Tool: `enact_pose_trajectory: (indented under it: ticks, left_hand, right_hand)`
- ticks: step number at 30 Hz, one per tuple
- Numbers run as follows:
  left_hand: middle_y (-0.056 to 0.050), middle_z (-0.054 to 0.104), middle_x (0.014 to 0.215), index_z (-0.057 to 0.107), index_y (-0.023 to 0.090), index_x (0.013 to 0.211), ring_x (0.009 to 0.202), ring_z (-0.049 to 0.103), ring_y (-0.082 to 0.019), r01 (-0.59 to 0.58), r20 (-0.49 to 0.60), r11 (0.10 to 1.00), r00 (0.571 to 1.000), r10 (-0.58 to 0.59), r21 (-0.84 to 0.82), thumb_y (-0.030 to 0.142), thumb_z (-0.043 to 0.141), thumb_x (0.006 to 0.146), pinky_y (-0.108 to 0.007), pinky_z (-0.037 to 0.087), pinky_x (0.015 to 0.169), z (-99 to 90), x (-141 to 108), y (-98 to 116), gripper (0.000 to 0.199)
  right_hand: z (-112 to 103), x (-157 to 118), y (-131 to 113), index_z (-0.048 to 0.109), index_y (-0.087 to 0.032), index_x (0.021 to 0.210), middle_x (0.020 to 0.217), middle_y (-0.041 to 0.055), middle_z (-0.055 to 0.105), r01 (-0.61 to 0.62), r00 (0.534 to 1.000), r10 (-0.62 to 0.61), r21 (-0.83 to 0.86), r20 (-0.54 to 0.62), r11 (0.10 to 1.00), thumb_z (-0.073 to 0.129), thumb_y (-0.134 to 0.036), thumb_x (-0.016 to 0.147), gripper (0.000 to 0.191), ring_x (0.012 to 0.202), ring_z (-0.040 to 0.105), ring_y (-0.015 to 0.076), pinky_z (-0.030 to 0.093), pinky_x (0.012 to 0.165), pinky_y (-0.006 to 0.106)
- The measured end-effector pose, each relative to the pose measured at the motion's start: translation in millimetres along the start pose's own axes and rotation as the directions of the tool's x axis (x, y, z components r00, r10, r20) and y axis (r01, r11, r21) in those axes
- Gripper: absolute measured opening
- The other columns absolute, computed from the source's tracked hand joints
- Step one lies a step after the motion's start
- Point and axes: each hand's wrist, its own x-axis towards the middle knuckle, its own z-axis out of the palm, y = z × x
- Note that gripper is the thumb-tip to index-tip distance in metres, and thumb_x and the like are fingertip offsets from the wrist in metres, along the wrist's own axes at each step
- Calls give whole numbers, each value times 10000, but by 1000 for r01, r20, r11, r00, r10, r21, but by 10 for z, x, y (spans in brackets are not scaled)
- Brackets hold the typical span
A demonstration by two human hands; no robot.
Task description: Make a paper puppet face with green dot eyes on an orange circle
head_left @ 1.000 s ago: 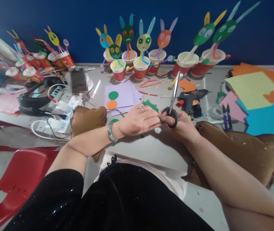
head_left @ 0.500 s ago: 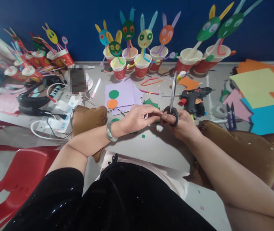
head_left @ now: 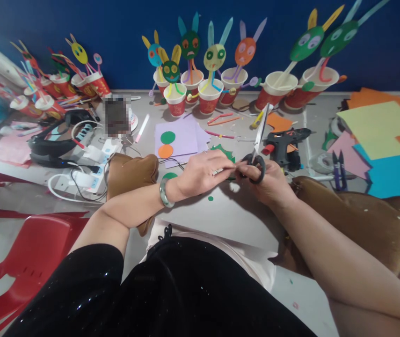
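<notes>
Head view: the right hand [head_left: 273, 181] has its fingers curled around the black handles of the scissors [head_left: 258, 138], which stand above the desk [head_left: 245, 222] between the hands, blades pointing away from the wearer. The left hand [head_left: 200, 173] has its fingers bent and nearly closed, tips meeting those of the right hand; whether a small piece is pinched there cannot be told. Beneath them lie a spiky green paper piece [head_left: 225, 151] and a white scrap [head_left: 234, 187], with a little green disc [head_left: 210, 199] nearer the wearer.

The handles seem lightly held, so a loosening grip could let the scissors swing or drop. The left fingertips sit near the handles; squeezing the loops could nip them. Anything tiny between the fingertips could slip and get lost among the scraps. A forward jerk might knock the blades into the glue gun [head_left: 286, 146] or the yellow-capped marker [head_left: 257, 120] close by, and a lowered forearm could drag the disc away.
</notes>
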Motion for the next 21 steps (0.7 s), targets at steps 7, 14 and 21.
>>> enact_pose_trajectory:
  ticks: [7, 14, 21]
  left_hand:
    - [-38, 733, 792, 773, 139, 838, 722, 611, -109, 558, 241, 566, 808, -538, -607, 585, 890, 802, -284, 507, 721, -16, 121, 36, 462]
    - [20, 664, 676, 749, 148, 791, 627, 538, -70, 627, 341, 397, 735, -586, -670, 607, 929, 732, -247, 451, 627, 5, 105, 102, 496]
    - [7, 693, 722, 755, 149, 811, 665, 572, -74, 620, 326, 438, 750, -576, -651, 560, 908, 766, -246, 478, 653, -4, 97, 98, 441]
  right_hand:
    - [-7, -30, 43, 784, -240, 745, 766, 22, 727, 85, 996, -88, -98, -26, 992, 1009, -541, 630, 393, 708, 593, 173, 490, 677, 342]
    - [67, -74, -69, 732, -239, 690, 710, 3, 666, 174, 983, -181, -172, -26, 969, 1005, -489, 652, 372, 675, 540, 158, 491, 691, 341]
    - [66, -77, -83, 706, -222, 696, 725, 6, 655, 183, 979, -196, -187, -52, 965, 983, -472, 677, 374, 688, 535, 146, 483, 703, 327]
